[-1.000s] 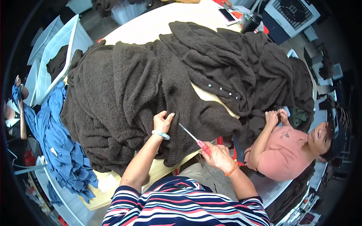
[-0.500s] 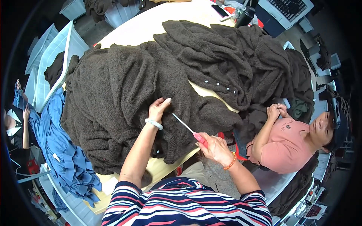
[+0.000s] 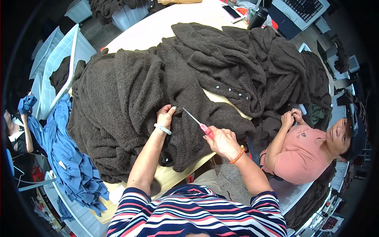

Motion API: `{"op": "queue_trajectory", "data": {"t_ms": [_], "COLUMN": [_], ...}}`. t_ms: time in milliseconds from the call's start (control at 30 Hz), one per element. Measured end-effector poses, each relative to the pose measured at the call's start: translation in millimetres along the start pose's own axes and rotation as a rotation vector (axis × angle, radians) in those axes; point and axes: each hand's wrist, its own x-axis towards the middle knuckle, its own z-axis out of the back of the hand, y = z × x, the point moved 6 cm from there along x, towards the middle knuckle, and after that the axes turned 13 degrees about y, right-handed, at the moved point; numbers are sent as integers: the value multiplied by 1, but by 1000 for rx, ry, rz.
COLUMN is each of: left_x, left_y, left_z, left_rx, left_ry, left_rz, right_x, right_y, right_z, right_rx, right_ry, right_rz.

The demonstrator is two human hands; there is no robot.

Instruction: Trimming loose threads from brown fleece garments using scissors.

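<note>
A heap of dark brown knit garments [image 3: 118,79] covers much of the table in front of me. My left hand [image 3: 165,116], a pale bangle at its wrist, pinches a bit of the knit between thumb and fingertips. In my right hand [image 3: 224,142] is a pink-handled tool [image 3: 206,129] with a long, thin metal shaft; its exact kind I cannot make out. The tool's tip points up and left, just right of my left fingertips, over the knit. Whether the tip touches the fabric cannot be told.
Blue garments [image 3: 71,146] hang over the table's left side, beside a white plastic bin [image 3: 73,51]. A co-worker in a pink shirt [image 3: 300,154] sits at the right. A black bottle [image 3: 258,17] and a phone [image 3: 231,12] stand or lie on the far tabletop [image 3: 138,33].
The tool in my right hand has moved up slightly, its tip rising nearer the level of my left fingertips. My left hand keeps its pinch.
</note>
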Motion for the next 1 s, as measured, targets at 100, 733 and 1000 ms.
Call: {"op": "queue_trajectory", "data": {"t_ms": [100,733,1000], "left_x": [-2,-95,-94], "left_y": [-6,-6,4], "left_z": [-4,-10,-1], "left_rx": [15,-37,-141], "left_ry": [61,-19,-34], "left_rz": [-31,17,21], "right_x": [5,-62,-71], "right_y": [3,13,23], "right_z": [0,-38,-51], "right_rx": [12,9,1], "right_ry": [-32,44,86], "right_rz": [51,159,120]}}
